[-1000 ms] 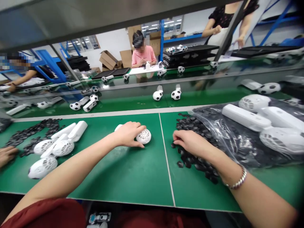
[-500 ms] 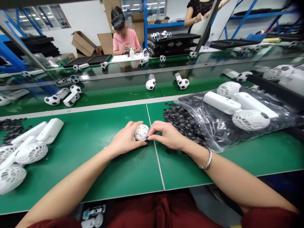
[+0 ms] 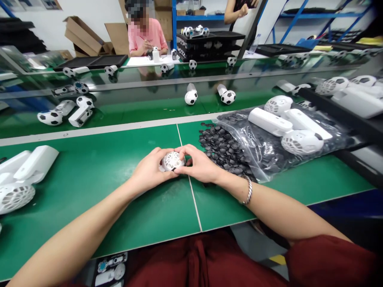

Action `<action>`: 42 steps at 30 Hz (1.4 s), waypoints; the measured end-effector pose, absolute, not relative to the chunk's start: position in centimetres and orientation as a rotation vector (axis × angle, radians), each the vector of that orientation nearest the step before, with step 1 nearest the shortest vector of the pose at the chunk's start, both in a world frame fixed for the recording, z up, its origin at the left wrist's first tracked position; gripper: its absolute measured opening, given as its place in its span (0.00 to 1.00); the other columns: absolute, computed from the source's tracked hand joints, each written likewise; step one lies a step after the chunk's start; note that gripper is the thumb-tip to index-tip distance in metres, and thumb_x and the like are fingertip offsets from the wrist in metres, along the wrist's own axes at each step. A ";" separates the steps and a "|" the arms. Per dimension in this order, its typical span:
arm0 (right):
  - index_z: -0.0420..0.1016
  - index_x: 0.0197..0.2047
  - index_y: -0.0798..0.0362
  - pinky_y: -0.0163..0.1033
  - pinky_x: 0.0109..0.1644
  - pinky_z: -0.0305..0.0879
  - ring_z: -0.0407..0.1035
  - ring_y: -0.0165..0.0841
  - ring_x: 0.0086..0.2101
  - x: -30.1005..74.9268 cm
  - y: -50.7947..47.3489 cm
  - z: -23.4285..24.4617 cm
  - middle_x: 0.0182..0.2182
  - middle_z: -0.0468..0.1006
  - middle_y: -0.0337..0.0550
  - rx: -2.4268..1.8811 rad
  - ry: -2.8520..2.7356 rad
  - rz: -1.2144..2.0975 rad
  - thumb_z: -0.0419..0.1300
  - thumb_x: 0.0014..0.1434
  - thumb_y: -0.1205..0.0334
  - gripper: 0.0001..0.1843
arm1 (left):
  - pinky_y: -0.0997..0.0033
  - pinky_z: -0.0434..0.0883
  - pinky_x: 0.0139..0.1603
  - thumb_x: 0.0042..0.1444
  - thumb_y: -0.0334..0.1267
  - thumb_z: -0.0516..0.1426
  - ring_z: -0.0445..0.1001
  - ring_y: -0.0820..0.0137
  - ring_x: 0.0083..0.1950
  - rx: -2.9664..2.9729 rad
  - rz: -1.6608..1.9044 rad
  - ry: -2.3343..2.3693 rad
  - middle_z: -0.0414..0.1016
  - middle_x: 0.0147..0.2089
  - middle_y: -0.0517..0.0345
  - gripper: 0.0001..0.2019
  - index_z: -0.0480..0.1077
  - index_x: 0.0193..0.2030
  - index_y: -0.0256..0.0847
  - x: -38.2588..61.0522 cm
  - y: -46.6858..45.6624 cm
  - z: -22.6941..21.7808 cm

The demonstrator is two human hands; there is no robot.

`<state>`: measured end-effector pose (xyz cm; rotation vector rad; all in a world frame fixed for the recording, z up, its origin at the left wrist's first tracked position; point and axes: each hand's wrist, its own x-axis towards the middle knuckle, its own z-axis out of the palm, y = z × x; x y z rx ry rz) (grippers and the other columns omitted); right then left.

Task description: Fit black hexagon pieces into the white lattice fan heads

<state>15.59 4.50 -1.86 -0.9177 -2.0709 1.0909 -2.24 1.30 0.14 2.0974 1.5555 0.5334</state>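
Note:
A white football-shaped shell [image 3: 172,160] with an openwork lattice face is held just above the green bench, lattice side up. My left hand [image 3: 149,169] is wrapped round its left side. My right hand [image 3: 200,162] has its thumb and forefinger against the right side, curved in a ring. A dark patch shows on the shell near the right thumb; whether it is a separate black piece I cannot make out. Close beyond my right hand lies a heap of small black patches [image 3: 223,145].
On the right, a clear plastic bag [image 3: 263,159] of black patches carries several white shells [image 3: 302,141]. More white shells [image 3: 36,163] lie at the left. Beyond is a belt [image 3: 134,107] with football-patterned units [image 3: 190,97]. A co-worker in pink [image 3: 148,36] sits across.
My right thumb and forefinger have gone from a pinch at the shell's edge to a wider grip on its side. The view has shifted, moving the surroundings up and left.

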 end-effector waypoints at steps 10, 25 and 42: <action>0.71 0.28 0.56 0.34 0.34 0.63 0.66 0.26 0.27 20.5 7.7 0.6 0.25 0.73 0.37 -1.093 -2.193 1.014 0.63 0.48 0.64 0.05 | 0.64 0.68 0.44 0.42 0.48 0.61 0.70 0.62 0.44 2.035 0.503 1.669 0.68 0.51 0.54 0.32 0.60 0.54 0.42 -3.3 1.8 0.0; 0.73 0.33 0.55 0.31 0.33 0.59 0.66 0.26 0.27 19.7 6.6 -0.1 0.25 0.73 0.37 -1.156 -2.563 0.852 0.61 0.51 0.69 0.04 | 0.60 0.61 0.53 0.46 0.25 0.48 0.65 0.63 0.56 2.442 0.395 1.514 0.67 0.57 0.60 0.30 0.59 0.58 0.49 -3.6 1.2 0.1; 0.73 0.31 0.55 0.31 0.34 0.61 0.65 0.26 0.28 17.2 4.3 -0.5 0.28 0.73 0.38 -0.793 -2.265 0.968 0.59 0.54 0.65 0.03 | 0.53 0.54 0.57 0.45 0.51 0.59 0.65 0.58 0.51 2.384 0.416 1.530 0.70 0.52 0.55 0.31 0.61 0.56 0.46 -3.3 1.2 0.3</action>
